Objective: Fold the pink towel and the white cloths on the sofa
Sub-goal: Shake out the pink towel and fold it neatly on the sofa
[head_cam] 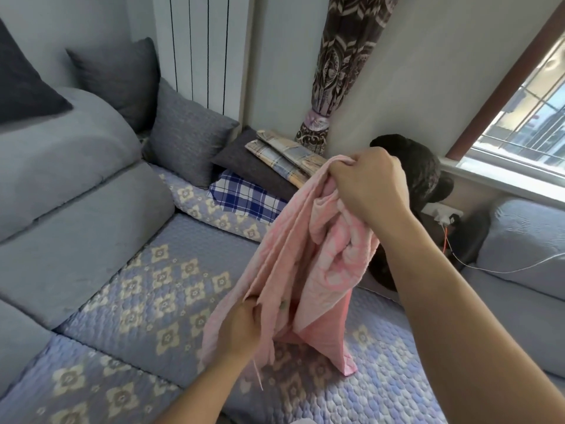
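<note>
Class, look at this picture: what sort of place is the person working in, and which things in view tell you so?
Most likely a home living room: a grey sofa with a quilted cover and cushions, a tied-back patterned curtain beside a window, and a wall radiator.

The right hand (371, 186) is raised, its fingers (339, 169) curled shut around bunched pink patterned terry towel (305, 240). Lower, the left hand (240, 327) pinches the towel's edge between its fingers (252, 304).

pink towel (305, 249) – bunched, unfolded, hanging above sofa (183, 286) seat – corner drooping low.
</note>
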Demonstrator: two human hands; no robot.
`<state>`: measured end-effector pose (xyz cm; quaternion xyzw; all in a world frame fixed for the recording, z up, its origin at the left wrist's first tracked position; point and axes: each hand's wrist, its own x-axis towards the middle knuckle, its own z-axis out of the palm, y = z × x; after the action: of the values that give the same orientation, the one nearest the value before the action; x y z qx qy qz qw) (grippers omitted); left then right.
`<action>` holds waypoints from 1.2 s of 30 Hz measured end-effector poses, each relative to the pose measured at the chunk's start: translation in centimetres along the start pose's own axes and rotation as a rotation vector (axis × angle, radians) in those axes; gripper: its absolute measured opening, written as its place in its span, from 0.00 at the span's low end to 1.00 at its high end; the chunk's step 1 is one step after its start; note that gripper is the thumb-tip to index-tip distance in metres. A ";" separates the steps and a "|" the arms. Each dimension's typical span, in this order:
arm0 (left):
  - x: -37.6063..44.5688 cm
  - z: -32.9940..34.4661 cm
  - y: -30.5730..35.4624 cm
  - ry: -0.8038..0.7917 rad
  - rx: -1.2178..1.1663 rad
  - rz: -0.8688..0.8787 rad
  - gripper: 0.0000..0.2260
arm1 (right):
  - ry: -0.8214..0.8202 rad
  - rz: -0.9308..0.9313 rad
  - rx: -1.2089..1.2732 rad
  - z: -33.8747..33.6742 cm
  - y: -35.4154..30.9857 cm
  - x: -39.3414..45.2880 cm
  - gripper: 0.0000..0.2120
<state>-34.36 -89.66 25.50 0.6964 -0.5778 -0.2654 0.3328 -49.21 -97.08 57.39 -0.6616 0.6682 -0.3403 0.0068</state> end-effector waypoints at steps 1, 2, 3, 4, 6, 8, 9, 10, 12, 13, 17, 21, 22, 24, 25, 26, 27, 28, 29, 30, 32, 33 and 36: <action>0.8 -0.3 -0.4 0.010 -0.063 -0.014 0.11 | 0.036 0.018 0.011 -0.3 0.4 0.4 0.18; 2.0 -1.6 -0.6 0.053 -0.182 -0.067 0.11 | 0.076 0.039 0.015 -0.5 0.8 1.0 0.17; 3.5 -3.6 -0.5 0.119 -0.313 -0.113 0.10 | 0.112 0.061 0.010 -0.6 1.3 1.6 0.17; 5.3 -6.5 -0.2 0.207 -0.380 -0.135 0.10 | 0.142 0.081 0.006 -0.7 1.9 2.4 0.16; 10.1 -14.2 1.9 0.374 -0.255 0.013 0.12 | 0.183 0.093 0.010 -0.8 2.5 4.5 0.17; 13.8 -22.5 4.7 0.435 -0.045 0.176 0.15 | 0.204 0.066 0.022 -1.2 2.1 7.4 0.17; 14.9 -26.4 6.4 0.431 0.065 0.267 0.17 | 0.232 0.047 0.021 -1.6 1.7 9.0 0.17; 15.6 -29.8 8.3 0.436 0.188 0.348 0.17 | 0.263 0.033 0.020 -2.2 1.5 10.7 0.18; 15.3 -35.2 11.7 0.482 0.442 0.565 0.14 | 0.336 0.029 0.038 -4.0 0.7 13.6 0.19; 14.8 -37.0 12.8 0.463 0.571 0.689 0.14 | 0.375 0.038 0.056 -4.8 0.6 14.7 0.20; 13.4 -39.3 9.1 0.311 1.005 0.738 0.20 | 0.454 0.106 0.155 -5.2 1.3 15.8 0.21; 11.6 -35.5 -1.4 0.305 0.814 0.256 0.16 | 0.282 0.095 0.147 -0.7 2.7 12.8 0.18; 10.8 -34.0 -3.8 0.260 0.777 0.195 0.14 | 0.233 0.107 0.140 0.8 3.3 12.0 0.17; 9.0 -31.0 -8.0 0.157 0.800 0.103 0.16 | 0.163 0.166 0.145 3.3 4.9 10.3 0.17; 7.9 -29.8 -9.4 0.115 0.811 0.114 0.17 | 0.138 0.210 0.147 4.2 5.8 9.5 0.17; 7.0 -28.5 -10.9 0.091 0.809 0.155 0.16 | 0.113 0.257 0.142 5.1 6.9 8.8 0.17; 6.0 -27.2 -12.4 0.070 0.764 0.194 0.15 | 0.086 0.301 0.131 5.8 7.9 8.1 0.16; 4.9 -26.0 -13.4 0.059 0.684 0.212 0.11 | 0.065 0.342 0.116 6.5 8.8 7.3 0.16; 3.8 -24.9 -14.2 0.051 0.597 0.207 0.06 | 0.047 0.382 0.101 7.2 9.6 6.5 0.17; 2.9 -23.9 -15.2 0.058 0.522 0.179 0.05 | 0.029 0.423 0.087 7.8 10.4 5.7 0.17; 1.3 -22.3 -16.2 0.100 0.355 0.024 0.12 | -0.022 0.507 0.058 9.2 12.1 4.0 0.16; 0.7 -21.8 -16.8 0.131 0.272 -0.064 0.14 | -0.049 0.552 0.036 9.8 12.9 3.1 0.15; -0.9 -20.7 -18.8 0.110 0.194 -0.226 0.10 | -0.127 0.657 -0.030 11.4 15.1 0.3 0.15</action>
<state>-7.13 -83.42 24.16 0.7993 -0.4997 -0.2054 0.2632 -57.29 -104.04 41.73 -0.4307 0.8490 -0.2680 0.1482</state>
